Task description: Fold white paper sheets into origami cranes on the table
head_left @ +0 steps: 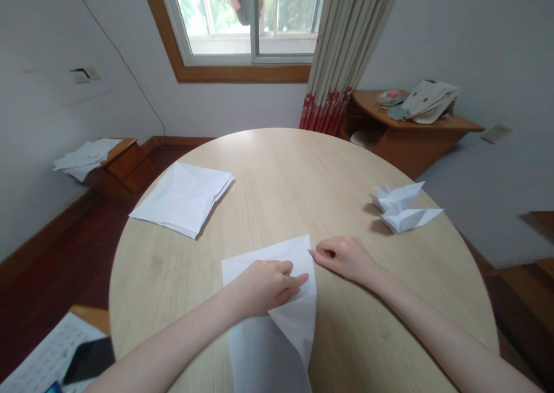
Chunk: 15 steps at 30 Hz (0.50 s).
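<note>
A white sheet of paper (264, 352) lies in front of me on the round table, with its upper right part folded over in a flap. Across this sheet rests my left hand (268, 286), its fingers stretched out and pressing on the paper near the right side. My right hand (346, 258) lies on the table just right of the sheet. Its fingers are curled in, and one fingertip touches the sheet's right edge. I see nothing held in it. Two folded white paper shapes (404, 220), perhaps birds, stand beyond my right hand.
A stack of white paper sheets (184, 199) lies at the left of the wooden table (285, 156). Below left are a black phone (89, 358) and a printed sheet (52, 352). A corner shelf (415, 133) holding a cloth bag (430, 100) stands at the back right.
</note>
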### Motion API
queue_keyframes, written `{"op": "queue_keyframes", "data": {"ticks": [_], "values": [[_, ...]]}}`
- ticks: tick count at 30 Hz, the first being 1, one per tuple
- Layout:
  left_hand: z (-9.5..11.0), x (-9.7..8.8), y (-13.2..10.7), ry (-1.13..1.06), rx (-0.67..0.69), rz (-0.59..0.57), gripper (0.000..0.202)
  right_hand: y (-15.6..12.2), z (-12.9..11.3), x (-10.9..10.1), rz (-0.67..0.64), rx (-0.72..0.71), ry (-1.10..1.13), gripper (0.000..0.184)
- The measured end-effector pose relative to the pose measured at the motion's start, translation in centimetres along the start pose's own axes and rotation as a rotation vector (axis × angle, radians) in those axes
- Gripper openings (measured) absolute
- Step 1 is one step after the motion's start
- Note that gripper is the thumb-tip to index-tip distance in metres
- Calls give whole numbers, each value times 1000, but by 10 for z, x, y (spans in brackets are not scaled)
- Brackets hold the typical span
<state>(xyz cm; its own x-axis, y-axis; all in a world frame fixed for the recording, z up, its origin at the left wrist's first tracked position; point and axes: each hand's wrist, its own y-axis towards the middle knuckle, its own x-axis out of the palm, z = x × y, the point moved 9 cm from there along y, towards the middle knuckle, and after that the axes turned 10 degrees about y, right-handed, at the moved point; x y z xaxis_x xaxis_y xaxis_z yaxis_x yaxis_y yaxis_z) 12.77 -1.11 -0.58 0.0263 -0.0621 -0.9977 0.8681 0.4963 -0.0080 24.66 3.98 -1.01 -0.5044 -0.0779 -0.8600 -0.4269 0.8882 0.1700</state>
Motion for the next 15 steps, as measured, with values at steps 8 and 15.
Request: {"op": "queue_keyframes", "data": {"ticks": [8, 15], "values": [[1, -1, 0, -1, 7, 2, 27, 10, 20, -8, 55, 201, 3, 43], [0, -1, 0, -16, 4, 11, 26, 16, 25, -9, 94, 306, 0, 43]]}}
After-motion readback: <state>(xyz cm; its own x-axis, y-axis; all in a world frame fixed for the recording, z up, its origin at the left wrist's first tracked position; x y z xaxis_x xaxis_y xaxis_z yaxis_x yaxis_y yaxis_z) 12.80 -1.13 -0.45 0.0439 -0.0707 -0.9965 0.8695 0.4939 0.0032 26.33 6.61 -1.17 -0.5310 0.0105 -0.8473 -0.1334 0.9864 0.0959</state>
